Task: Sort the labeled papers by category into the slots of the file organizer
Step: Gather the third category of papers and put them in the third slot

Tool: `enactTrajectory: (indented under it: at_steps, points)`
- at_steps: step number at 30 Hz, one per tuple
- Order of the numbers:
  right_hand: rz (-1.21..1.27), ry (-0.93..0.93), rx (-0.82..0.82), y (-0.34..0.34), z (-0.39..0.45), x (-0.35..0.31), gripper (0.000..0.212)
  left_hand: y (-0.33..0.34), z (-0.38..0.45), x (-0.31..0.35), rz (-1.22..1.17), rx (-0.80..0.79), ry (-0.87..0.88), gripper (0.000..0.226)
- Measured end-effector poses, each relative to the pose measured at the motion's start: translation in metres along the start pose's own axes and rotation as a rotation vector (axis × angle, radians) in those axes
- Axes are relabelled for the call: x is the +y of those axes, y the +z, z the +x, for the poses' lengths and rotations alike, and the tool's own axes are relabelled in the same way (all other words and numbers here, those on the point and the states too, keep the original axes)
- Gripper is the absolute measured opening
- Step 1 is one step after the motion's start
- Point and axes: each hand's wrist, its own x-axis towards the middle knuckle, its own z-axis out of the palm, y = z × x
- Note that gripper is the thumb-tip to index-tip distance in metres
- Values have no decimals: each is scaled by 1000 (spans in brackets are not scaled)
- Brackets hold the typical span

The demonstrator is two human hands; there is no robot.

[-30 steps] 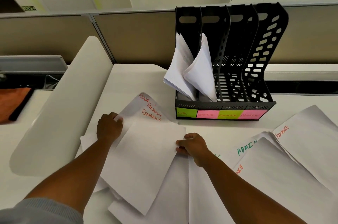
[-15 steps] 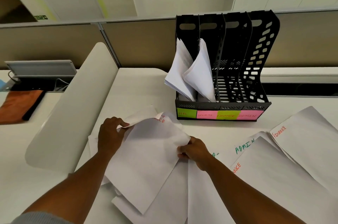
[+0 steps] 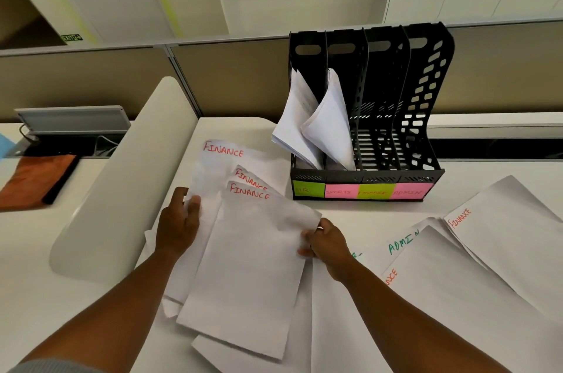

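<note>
Three white sheets marked FINANCE (image 3: 249,253) in red are fanned out in front of me. My left hand (image 3: 178,221) grips their left edge and my right hand (image 3: 327,240) pinches the right edge of the top sheet. Behind them stands the black file organizer (image 3: 426,128) with four slots labelled HR, SPORTS, FINANCE, ADMIN. Its two left slots hold curled papers (image 3: 313,125); the two right slots look empty. More sheets lie to the right, one marked ADMIN (image 3: 403,241) and one marked FINANCE (image 3: 511,238).
A white curved desk divider (image 3: 122,189) runs along the left. Beyond it lie an orange cloth (image 3: 33,180) and a grey device (image 3: 73,119). A beige partition wall (image 3: 228,77) closes the back of the desk.
Both hands have lifted and spread the stack, so the three FINANCE headings that were partly covered now show one above another. The view has tilted up a little.
</note>
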Motion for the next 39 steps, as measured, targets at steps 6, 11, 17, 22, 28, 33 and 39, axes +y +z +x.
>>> enactTrajectory:
  at_steps: [6,11,17,22,28,33,39]
  points:
    - [-3,-75,111,-1,1,-19,10,-5,20,18,-234,-155,-272,15]
    - [-173,-118,267,-15,1,-26,8,4,6,37,-244,-480,-492,21]
    - [-353,-43,306,-51,-5,-12,7,25,-44,49,-165,-868,-641,24]
    - [-511,-83,236,-75,-8,7,12,33,-66,51,-83,-1134,-749,36]
    - [-605,-115,194,-75,-10,16,11,34,-72,52,-262,-1085,-809,38]
    - [-503,-130,224,-65,-11,17,5,37,-79,58,-423,-1063,-808,67]
    - [-386,-149,275,-63,-8,14,13,41,-87,68,-537,-1072,-763,79]
